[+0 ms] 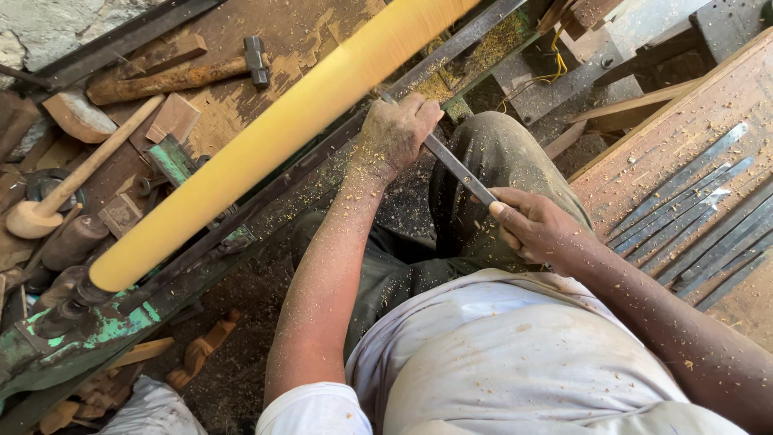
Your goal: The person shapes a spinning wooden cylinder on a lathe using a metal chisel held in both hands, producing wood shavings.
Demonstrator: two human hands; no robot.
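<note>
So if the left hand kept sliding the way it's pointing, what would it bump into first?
Probably the long yellow wooden pole on the lathe. The left hand points up the flat metal tool toward it, and the pole lies just past the fingertips, though the exact gap is hard to judge from above.

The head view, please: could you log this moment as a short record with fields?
Workpiece: long yellow wooden cylinder mounted on a green lathe, blurred
Left hand: grips the front of a flat metal chisel, by the cylinder
Right hand: holds the chisel's rear end
Right bench: row of metal chisels
Far bench: hammer, wooden mallet
</note>
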